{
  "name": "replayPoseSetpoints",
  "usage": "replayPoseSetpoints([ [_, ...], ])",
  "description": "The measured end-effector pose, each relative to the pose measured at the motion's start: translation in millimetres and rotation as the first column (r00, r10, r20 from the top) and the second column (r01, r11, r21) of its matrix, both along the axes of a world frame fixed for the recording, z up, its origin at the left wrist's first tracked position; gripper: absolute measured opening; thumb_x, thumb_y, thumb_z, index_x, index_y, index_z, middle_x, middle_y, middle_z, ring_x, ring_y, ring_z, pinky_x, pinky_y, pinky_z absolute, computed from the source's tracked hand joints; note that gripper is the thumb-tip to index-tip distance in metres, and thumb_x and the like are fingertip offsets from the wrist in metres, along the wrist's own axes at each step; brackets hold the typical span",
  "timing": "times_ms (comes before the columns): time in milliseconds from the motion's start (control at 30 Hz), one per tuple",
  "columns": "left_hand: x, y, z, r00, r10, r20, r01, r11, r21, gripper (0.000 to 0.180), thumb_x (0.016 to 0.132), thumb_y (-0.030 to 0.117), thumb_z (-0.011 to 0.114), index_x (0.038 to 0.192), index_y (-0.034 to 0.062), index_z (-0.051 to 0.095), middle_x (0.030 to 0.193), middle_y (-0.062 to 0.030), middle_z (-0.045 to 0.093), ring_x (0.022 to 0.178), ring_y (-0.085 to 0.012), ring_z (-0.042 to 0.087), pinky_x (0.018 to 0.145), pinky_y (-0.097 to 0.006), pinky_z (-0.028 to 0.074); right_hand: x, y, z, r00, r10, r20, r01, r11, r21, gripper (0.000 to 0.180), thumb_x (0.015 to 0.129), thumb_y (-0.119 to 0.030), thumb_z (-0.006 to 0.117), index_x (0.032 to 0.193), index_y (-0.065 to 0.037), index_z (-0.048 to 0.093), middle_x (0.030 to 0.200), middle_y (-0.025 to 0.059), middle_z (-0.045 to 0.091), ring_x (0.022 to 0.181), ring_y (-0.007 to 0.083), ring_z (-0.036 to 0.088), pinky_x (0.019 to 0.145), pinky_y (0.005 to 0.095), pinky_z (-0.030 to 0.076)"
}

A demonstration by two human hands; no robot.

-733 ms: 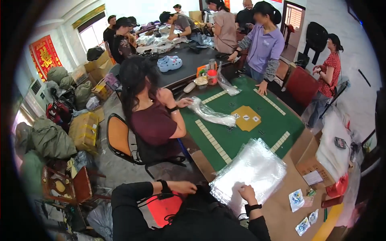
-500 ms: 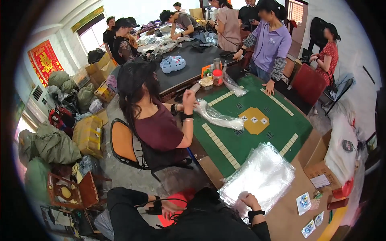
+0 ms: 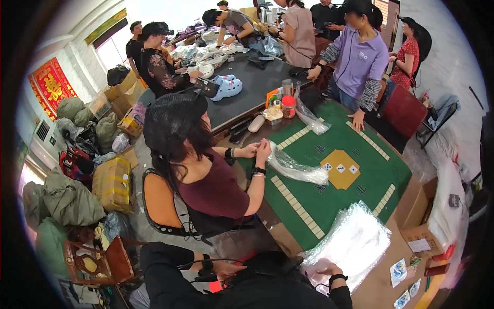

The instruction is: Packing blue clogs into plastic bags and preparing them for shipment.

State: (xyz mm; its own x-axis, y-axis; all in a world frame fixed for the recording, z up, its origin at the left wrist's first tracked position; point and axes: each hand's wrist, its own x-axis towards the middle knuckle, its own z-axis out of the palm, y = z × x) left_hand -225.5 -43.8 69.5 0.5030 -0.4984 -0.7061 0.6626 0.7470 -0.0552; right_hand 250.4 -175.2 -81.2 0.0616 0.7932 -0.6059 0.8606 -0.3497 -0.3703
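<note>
Stack of clear plastic (image 3: 355, 239), flat and glossy, lies between four and five o'clock on a clock laid over the view, on the brown surface (image 3: 375, 286) and across the near edge of a green mat (image 3: 329, 211). The wearer's right hand (image 3: 330, 270), at five o'clock, rests on its near edge, fingers loosely bent, perhaps to keep the slippery layers from sliding; whether they pinch a layer cannot be told. The left hand (image 3: 227, 269), at six o'clock, is apart from the stack, beside a black cable; its fingers are partly hidden, so its grip cannot be told.

Near the centre, a co-worker in a maroon top (image 3: 218, 188) has both hands at one end of a long clear bag (image 3: 298, 169). The rest trails toward four o'clock, the mat seemingly bearing its weight.

Containers: at one o'clock, a red-lidded jar (image 3: 288, 107), contents unclear, stands beside a shallow tub (image 3: 272, 115) holding something pale. At four o'clock, whitish plastic (image 3: 442, 203) rises by a carton (image 3: 434, 244); whether it sits inside is unclear. Between eight and nine, a yellow carton (image 3: 112, 185) looks taped shut beside bulging olive sacks (image 3: 74, 193), contents hidden.
</note>
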Motion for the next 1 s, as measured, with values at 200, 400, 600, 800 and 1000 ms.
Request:
replayPoseSetpoints([
  [200,-7,32,-10,1.0,0.009,-0.017,-0.008,0.998,0.064,0.058,0.084,0.068,0.034,0.094,0.0152,0.054,0.056,-0.0002,0.043,0.053,-0.0157,0.048,0.066,-0.037,0.048,-12,7,32,0.983,-0.031,0.181,0.076,0.966,-0.249,0.064,0.058,-0.064,0.069,0.098,-0.013,0.067,0.099,0.0104,0.066,0.096,0.0298,0.061,0.082,0.0376,0.048],
  [400,15,56,-22,0.998,0.046,-0.052,-0.038,0.988,0.148,0.056,0.085,0.067,0.033,0.094,0.0152,0.054,0.056,-0.0001,0.042,0.052,-0.0155,0.047,0.065,-0.037,0.047,-15,21,15,0.98,0.1,0.171,-0.035,0.936,-0.35,0.07,0.063,-0.057,0.069,0.118,-0.015,0.058,0.114,0.012,0.06,0.104,0.0262,0.058,0.089,0.0335,0.045],
  [600,11,62,-39,0.997,0.042,-0.057,-0.028,0.974,0.226,0.055,0.086,0.065,0.033,0.095,0.0152,0.053,0.056,0.0,0.041,0.051,-0.0152,0.046,0.065,-0.037,0.047,-8,19,7,0.984,0.166,-0.059,-0.174,0.969,-0.174,0.07,0.064,-0.055,0.069,0.12,-0.016,0.056,0.116,0.0116,0.059,0.103,0.027,0.057,0.089,0.0338,0.044],
  [800,-14,54,-55,0.999,0.035,-0.039,-0.024,0.965,0.263,0.053,0.087,0.064,0.033,0.095,0.0152,0.053,0.055,0.0001,0.04,0.051,-0.015,0.045,0.064,-0.037,0.047,-52,68,72,0.932,0.26,-0.253,-0.273,0.962,-0.014,0.07,0.065,-0.053,0.069,0.122,-0.017,0.053,0.117,0.0112,0.058,0.102,0.0279,0.057,0.089,0.0341,0.044],
  [1000,-25,42,-71,0.998,0.041,-0.043,-0.026,0.95,0.31,0.052,0.088,0.062,0.033,0.095,0.0152,0.053,0.055,0.0002,0.039,0.05,-0.0148,0.044,0.063,-0.036,0.047,-66,78,113,0.894,0.287,-0.345,-0.301,0.954,0.015,0.066,0.068,-0.042,0.069,0.126,-0.017,0.05,0.121,0.0096,0.057,0.1,0.0275,0.056,0.09,0.0345,0.043],
])
